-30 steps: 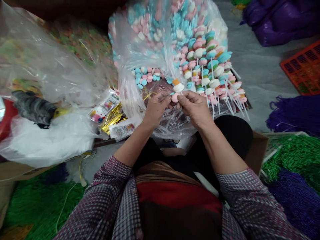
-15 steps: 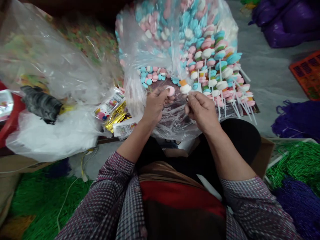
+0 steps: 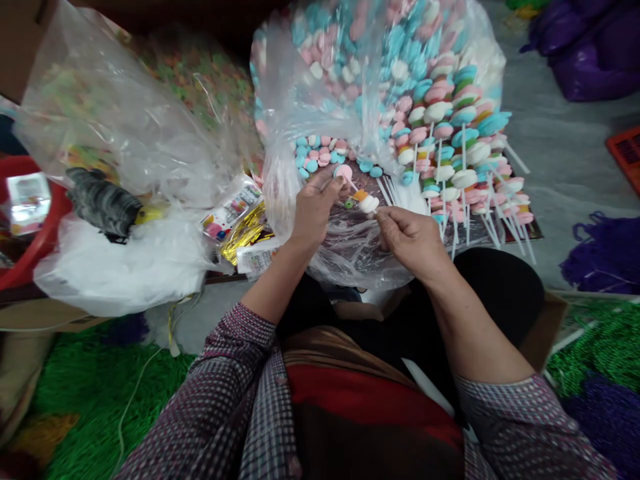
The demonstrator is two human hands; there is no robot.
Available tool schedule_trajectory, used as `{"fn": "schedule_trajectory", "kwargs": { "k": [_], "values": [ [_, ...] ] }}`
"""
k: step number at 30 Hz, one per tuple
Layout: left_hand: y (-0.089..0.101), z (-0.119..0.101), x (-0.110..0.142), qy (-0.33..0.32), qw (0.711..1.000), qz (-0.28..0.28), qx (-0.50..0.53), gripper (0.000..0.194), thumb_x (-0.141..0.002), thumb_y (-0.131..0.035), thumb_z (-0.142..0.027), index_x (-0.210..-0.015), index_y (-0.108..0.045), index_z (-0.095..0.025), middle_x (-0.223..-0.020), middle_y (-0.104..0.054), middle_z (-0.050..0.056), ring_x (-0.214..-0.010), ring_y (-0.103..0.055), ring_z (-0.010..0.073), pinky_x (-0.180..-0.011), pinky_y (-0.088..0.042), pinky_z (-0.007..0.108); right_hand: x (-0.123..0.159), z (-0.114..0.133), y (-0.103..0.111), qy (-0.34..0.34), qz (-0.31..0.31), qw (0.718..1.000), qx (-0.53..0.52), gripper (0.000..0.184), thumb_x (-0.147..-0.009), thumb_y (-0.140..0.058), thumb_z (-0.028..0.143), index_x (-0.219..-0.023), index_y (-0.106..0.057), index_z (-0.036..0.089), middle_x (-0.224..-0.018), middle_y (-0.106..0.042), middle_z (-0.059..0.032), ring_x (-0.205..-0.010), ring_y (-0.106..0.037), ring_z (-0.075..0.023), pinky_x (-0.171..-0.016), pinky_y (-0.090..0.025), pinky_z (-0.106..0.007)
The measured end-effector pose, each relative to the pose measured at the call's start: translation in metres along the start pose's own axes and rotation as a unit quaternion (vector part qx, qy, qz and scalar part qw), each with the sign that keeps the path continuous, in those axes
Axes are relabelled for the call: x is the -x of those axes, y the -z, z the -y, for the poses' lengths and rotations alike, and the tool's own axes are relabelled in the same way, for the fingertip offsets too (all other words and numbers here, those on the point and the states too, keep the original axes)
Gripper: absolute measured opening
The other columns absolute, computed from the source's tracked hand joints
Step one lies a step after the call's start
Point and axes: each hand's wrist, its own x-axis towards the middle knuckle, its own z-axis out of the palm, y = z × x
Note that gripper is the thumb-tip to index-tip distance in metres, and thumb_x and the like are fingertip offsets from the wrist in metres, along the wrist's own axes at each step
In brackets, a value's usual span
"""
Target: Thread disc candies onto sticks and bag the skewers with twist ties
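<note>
Pink sweet [image 3: 343, 172] in left hand [image 3: 314, 203]: being pinched between thumb and fingers, meeting the tip of the held stick [image 3: 351, 185]; not showing clearly whether pierced.
Right hand [image 3: 413, 240]: gripping the held stick narrowly, just below the white sweet [image 3: 369, 204].
Held stick: carrying the white sweet and an orange piece [image 3: 359, 195], looking partly filled beside the fuller ones.
Green piece [image 3: 349, 204]: lying loose close to the left fingers.
Bare sticks [image 3: 386, 191]: lying just beyond the right hand, bearing nothing at the visible ends.
Loose sweets [image 3: 313, 157]: waiting unthreaded in pink, blue and white at the mouth of the clear bag [image 3: 280, 143], with many more filling it behind.
Loaded sticks [image 3: 463, 177]: lying heaped to the right, seemingly finished.
Gold ties [image 3: 245, 233]: resting beside printed labels [image 3: 235, 203], apart from the loaded sticks.
</note>
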Motion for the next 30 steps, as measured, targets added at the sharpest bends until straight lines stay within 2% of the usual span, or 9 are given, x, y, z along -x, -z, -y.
{"fn": "schedule_trajectory", "kwargs": {
  "k": [5, 10, 17, 21, 25, 28, 30],
  "values": [
    [0.005, -0.011, 0.007, -0.086, 0.985, -0.038, -0.143, 0.021, -0.095, -0.071, -0.036, -0.116, -0.075, -0.033, -0.126, -0.077, 0.001, -0.123, -0.069, 0.0223, -0.103, -0.058, 0.039, 0.001, 0.007, 0.012, 0.01, 0.032, 0.998, 0.05, 0.038, -0.095, -0.057, 0.048, -0.073, -0.069, 0.019, -0.051, -0.047, 0.0021, -0.051, -0.043, -0.0128, -0.053, -0.033, -0.028],
    [0.002, -0.015, 0.012, -0.119, 0.972, -0.01, -0.201, 0.018, -0.097, -0.068, -0.032, -0.114, -0.076, -0.034, -0.129, -0.077, 0.004, -0.13, -0.066, 0.0249, -0.105, -0.057, 0.042, 0.003, 0.012, 0.019, -0.011, 0.035, 0.998, 0.058, 0.034, -0.094, -0.058, 0.044, -0.072, -0.068, 0.02, -0.049, -0.045, 0.0027, -0.049, -0.041, -0.0124, -0.051, -0.031, -0.028],
    [-0.011, 0.001, 0.011, -0.08, 0.981, -0.038, -0.174, 0.017, -0.097, -0.069, -0.033, -0.113, -0.076, -0.033, -0.117, -0.081, 0.002, -0.107, -0.074, 0.0206, -0.104, -0.057, 0.042, 0.003, 0.014, 0.01, 0.0, -0.006, 0.998, 0.055, 0.033, -0.094, -0.056, 0.043, -0.075, -0.072, 0.02, -0.052, -0.05, 0.0005, -0.054, -0.05, -0.0161, -0.054, -0.033, -0.029],
    [-0.021, -0.001, 0.017, -0.065, 0.986, -0.026, -0.15, 0.017, -0.097, -0.069, -0.031, -0.112, -0.076, -0.032, -0.116, -0.081, 0.001, -0.107, -0.074, 0.0186, -0.102, -0.058, 0.038, 0.002, 0.011, 0.0, -0.005, -0.029, 0.999, 0.035, 0.039, -0.097, -0.056, 0.05, -0.073, -0.068, 0.022, -0.053, -0.05, -0.0001, -0.055, -0.05, -0.0164, -0.053, -0.033, -0.03],
    [-0.025, -0.011, 0.022, -0.068, 0.989, 0.026, -0.132, 0.017, -0.098, -0.065, -0.032, -0.111, -0.076, -0.031, -0.118, -0.08, 0.0, -0.114, -0.072, 0.0192, -0.104, -0.057, 0.037, -0.006, 0.001, -0.006, -0.036, -0.04, 0.999, -0.011, 0.047, -0.095, -0.059, 0.064, -0.072, -0.063, 0.023, -0.052, -0.051, 0.001, -0.052, -0.047, -0.0143, -0.05, -0.032, -0.029],
    [-0.015, -0.019, 0.014, -0.084, 0.986, 0.055, -0.13, 0.024, -0.1, -0.06, -0.035, -0.121, -0.073, -0.03, -0.127, -0.076, 0.002, -0.12, -0.07, 0.0201, -0.103, -0.056, 0.037, -0.014, -0.006, 0.002, -0.078, -0.042, 0.992, -0.092, 0.049, -0.09, -0.065, 0.069, -0.075, -0.063, 0.023, -0.055, -0.055, 0.002, -0.046, -0.042, -0.0116, -0.046, -0.029, -0.027],
    [-0.004, -0.021, 0.004, -0.106, 0.977, 0.057, -0.174, 0.028, -0.1, -0.06, -0.039, -0.123, -0.071, -0.03, -0.13, -0.074, 0.004, -0.126, -0.066, 0.0224, -0.107, -0.053, 0.038, -0.019, -0.008, 0.01, -0.089, -0.06, 0.982, -0.157, 0.048, -0.086, -0.069, 0.07, -0.078, -0.064, 0.023, -0.06, -0.058, 0.0016, -0.044, -0.039, -0.0099, -0.044, -0.026, -0.027]
  ]
}}
